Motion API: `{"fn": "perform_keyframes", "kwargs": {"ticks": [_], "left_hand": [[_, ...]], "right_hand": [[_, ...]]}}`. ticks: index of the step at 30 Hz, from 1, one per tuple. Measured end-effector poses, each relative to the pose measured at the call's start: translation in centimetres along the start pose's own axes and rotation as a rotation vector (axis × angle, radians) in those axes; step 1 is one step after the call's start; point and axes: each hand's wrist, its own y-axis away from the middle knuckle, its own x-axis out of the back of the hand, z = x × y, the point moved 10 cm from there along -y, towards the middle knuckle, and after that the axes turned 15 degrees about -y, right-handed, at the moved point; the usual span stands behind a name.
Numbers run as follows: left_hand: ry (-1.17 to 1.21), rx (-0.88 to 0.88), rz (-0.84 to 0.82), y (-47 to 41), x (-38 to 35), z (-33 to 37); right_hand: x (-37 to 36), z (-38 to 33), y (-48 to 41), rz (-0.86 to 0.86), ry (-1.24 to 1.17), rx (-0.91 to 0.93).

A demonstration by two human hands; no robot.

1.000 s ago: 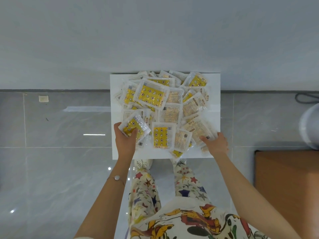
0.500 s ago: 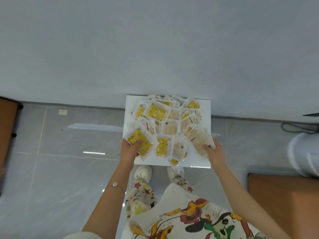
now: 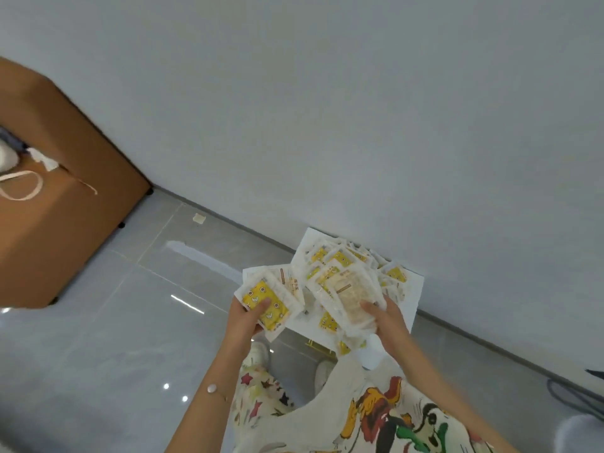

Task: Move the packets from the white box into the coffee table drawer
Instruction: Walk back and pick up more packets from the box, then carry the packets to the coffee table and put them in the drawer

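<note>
Now packets (image 3: 266, 304) in left hand (image 3: 243, 322) and right hand (image 3: 389, 318)

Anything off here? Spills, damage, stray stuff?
No damage or spill visible. The packets lie in a loose overlapping heap in the white box; the left hand and right hand each grip an untidy bunch. One stray: a small pale scrap on the floor by the wall, left of the box.

Grey tiled floor (image 3: 98, 354) with white box (image 3: 412, 291), brown table (image 3: 49, 230), small scrap (image 3: 198, 218).
</note>
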Motion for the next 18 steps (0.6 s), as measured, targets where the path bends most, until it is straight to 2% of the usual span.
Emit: {"fn": "perform_keyframes", "kwargs": {"ticks": [5, 9, 18], "left_hand": [[0.12, -0.019, 0.136, 3.7, 8.7, 0.6], [0.249, -0.045, 0.305, 6.8, 18.0, 0.2], [0.521, -0.077, 0.621, 14.2, 37.6, -4.4]], "right_hand": [[-11.2, -1.1, 2.2, -0.222, 0.138, -0.013], [-21.4, -0.5, 4.6, -0.362, 0.27, -0.041], [-44.8, 6.8, 10.7, -0.691, 0.475, -0.125]]}}
